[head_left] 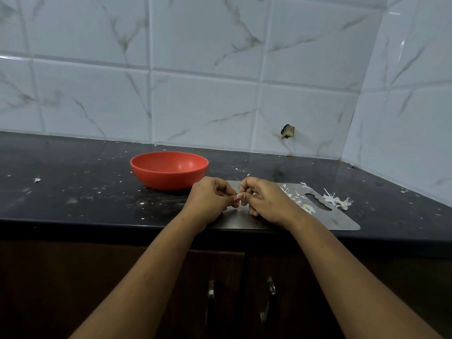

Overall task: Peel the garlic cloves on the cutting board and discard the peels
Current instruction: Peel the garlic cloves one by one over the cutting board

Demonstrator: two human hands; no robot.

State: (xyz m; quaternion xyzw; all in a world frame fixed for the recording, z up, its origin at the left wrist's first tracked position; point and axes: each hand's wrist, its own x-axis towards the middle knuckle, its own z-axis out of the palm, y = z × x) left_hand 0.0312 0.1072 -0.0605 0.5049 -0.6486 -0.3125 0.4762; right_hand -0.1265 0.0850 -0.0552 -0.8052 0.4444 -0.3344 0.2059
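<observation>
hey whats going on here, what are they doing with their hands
A person is peeling garlic at a dark counter. The left hand and right hand both pinch one small garlic clove between their fingertips, just above a metal cutting board. Bits of peel lie on the board's right part, and a small heap of peels sits on the counter just past its right end. A red bowl stands behind the board to the left, untouched.

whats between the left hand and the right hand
A garlic clove, pinched by the left hand and the right hand over the cutting board; head view.
</observation>
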